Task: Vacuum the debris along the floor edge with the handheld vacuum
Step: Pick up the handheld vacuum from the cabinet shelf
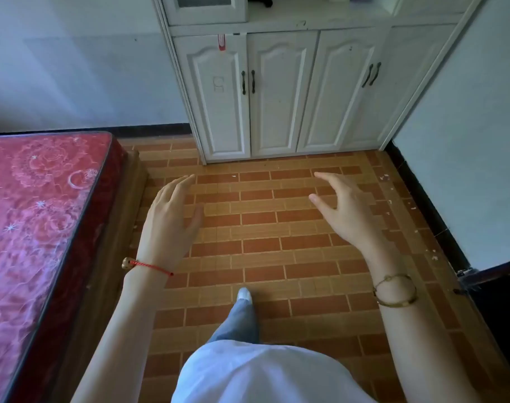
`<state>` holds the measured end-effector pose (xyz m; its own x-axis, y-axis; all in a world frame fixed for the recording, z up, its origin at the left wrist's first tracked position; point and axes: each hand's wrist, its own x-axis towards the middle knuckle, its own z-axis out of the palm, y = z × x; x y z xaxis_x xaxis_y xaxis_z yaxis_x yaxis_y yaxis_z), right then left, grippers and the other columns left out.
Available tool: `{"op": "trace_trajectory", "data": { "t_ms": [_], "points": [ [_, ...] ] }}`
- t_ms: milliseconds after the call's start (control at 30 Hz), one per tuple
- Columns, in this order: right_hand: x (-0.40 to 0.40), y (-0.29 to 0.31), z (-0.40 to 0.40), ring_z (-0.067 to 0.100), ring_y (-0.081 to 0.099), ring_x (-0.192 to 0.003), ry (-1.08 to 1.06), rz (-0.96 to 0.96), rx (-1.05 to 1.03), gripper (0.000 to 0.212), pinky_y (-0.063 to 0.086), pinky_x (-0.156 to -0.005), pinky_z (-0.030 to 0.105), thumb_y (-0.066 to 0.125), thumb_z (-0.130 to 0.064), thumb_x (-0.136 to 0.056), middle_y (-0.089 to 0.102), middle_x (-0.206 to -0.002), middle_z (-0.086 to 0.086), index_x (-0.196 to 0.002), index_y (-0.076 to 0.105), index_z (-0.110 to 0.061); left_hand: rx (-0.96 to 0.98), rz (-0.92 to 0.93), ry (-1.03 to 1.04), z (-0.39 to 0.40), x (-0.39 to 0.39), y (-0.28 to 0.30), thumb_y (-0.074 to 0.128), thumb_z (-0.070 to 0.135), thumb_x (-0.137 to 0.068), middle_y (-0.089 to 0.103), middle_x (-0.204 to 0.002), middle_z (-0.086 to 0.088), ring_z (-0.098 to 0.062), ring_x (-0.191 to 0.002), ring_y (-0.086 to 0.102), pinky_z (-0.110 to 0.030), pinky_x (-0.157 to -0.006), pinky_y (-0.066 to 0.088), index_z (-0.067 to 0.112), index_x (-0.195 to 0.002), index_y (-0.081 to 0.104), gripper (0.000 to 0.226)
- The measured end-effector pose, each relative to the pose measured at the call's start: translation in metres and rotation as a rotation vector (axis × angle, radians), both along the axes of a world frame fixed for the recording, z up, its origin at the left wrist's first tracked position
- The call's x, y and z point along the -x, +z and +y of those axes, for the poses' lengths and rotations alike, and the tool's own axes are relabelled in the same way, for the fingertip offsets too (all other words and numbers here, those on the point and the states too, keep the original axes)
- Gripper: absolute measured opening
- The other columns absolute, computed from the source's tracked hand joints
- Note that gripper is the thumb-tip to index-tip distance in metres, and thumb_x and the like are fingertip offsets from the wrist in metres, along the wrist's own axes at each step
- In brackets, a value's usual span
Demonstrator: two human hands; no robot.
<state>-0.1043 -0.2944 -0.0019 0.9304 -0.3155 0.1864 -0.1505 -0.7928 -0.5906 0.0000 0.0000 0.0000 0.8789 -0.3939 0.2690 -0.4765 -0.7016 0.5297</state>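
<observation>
Small white bits of debris (384, 178) lie scattered on the brick-patterned floor (262, 225) along the black skirting (422, 196) at the right wall. More white bits (434, 258) lie farther along that edge. My left hand (172, 222) hovers over the floor near the bed, fingers relaxed and holding nothing. Held out at the same height, my right hand (345, 210) has its fingers spread and is empty. No handheld vacuum is in view.
A bed with a red patterned mattress (30, 228) on a wooden frame fills the left side. A white cabinet (280, 91) with closed doors stands against the far wall. A dark door edge (495, 274) juts in at the right. My foot (244, 295) stands on the floor.
</observation>
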Motion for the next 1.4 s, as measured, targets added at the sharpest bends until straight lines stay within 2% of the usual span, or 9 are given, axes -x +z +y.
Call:
{"op": "trace_trajectory", "data": {
  "t_ms": [300,433,567,667,800,933,1233,1400],
  "points": [
    [-0.11,-0.017,-0.051,0.015,0.043,-0.134,-0.055,0.063,-0.004,0.046,0.029,-0.109,0.026,0.057,-0.034,-0.095,0.052,-0.14,-0.002,-0.137,0.05,-0.018,-0.008,0.03,-0.014,-0.058,-0.125,-0.008,0.059,0.021,-0.096,0.053,-0.144,-0.008,-0.026,-0.134,0.048,-0.046,-0.11,0.044,0.013,-0.144,0.047,0.05],
    [-0.172,-0.009,-0.079,0.015,0.042,-0.134,-0.066,0.061,-0.025,0.047,0.032,-0.113,0.033,0.057,-0.035,-0.095,0.051,-0.141,-0.002,-0.138,0.05,-0.018,-0.016,0.029,-0.032,-0.092,-0.188,-0.001,0.059,0.022,-0.097,0.052,-0.144,-0.007,-0.025,-0.135,0.046,-0.042,-0.111,0.041,0.015,-0.145,0.046,0.05],
    [-0.228,-0.002,-0.104,0.015,0.043,-0.133,-0.114,0.044,-0.018,0.047,0.029,-0.107,0.024,0.058,-0.033,-0.095,0.051,-0.141,-0.001,-0.138,0.05,-0.017,-0.024,0.033,-0.079,-0.127,-0.247,0.005,0.059,0.021,-0.097,0.051,-0.146,-0.007,-0.025,-0.137,0.044,-0.04,-0.111,0.038,0.016,-0.145,0.046,0.051],
    [-0.261,-0.002,-0.121,0.016,0.044,-0.133,-0.141,0.056,-0.011,0.047,0.03,-0.108,0.025,0.058,-0.034,-0.095,0.052,-0.141,0.0,-0.138,0.05,-0.017,-0.037,0.028,-0.138,-0.153,-0.289,0.007,0.057,0.023,-0.097,0.051,-0.146,-0.007,-0.025,-0.136,0.045,-0.041,-0.113,0.039,0.016,-0.146,0.045,0.05],
    [-0.297,-0.003,-0.145,0.016,0.044,-0.133,-0.18,0.058,-0.033,0.048,0.03,-0.108,0.025,0.057,-0.034,-0.095,0.052,-0.141,0.0,-0.139,0.049,-0.017,-0.063,0.047,-0.177,-0.185,-0.338,0.008,0.058,0.02,-0.097,0.049,-0.148,-0.007,-0.025,-0.138,0.043,-0.033,-0.111,0.032,0.017,-0.147,0.043,0.052],
    [-0.336,-0.011,-0.176,0.016,0.044,-0.132,-0.216,0.074,-0.075,0.048,0.031,-0.106,0.025,0.056,-0.034,-0.095,0.051,-0.141,0.0,-0.139,0.049,-0.018,-0.091,0.064,-0.201,-0.219,-0.388,0.001,0.058,0.023,-0.098,0.047,-0.149,-0.006,-0.025,-0.139,0.041,-0.031,-0.11,0.029,0.018,-0.148,0.041,0.052],
    [-0.447,-0.023,-0.287,0.016,0.045,-0.13,-0.235,0.082,-0.067,0.046,0.03,-0.101,0.021,0.057,-0.033,-0.095,0.052,-0.139,0.0,-0.138,0.049,-0.019,-0.073,0.058,-0.202,-0.327,-0.498,-0.01,0.058,0.02,-0.098,0.051,-0.145,-0.009,-0.026,-0.137,0.044,-0.029,-0.11,0.029,0.012,-0.146,0.045,0.05],
    [-0.524,-0.01,-0.374,0.019,0.044,-0.132,-0.175,0.038,-0.039,0.045,0.032,-0.107,0.027,0.057,-0.031,-0.095,0.053,-0.139,0.002,-0.137,0.05,-0.016,-0.038,0.037,-0.184,-0.398,-0.561,-0.004,0.057,0.021,-0.098,0.052,-0.144,-0.009,-0.026,-0.136,0.045,-0.033,-0.112,0.034,0.013,-0.145,0.046,0.049]
  ]
}}
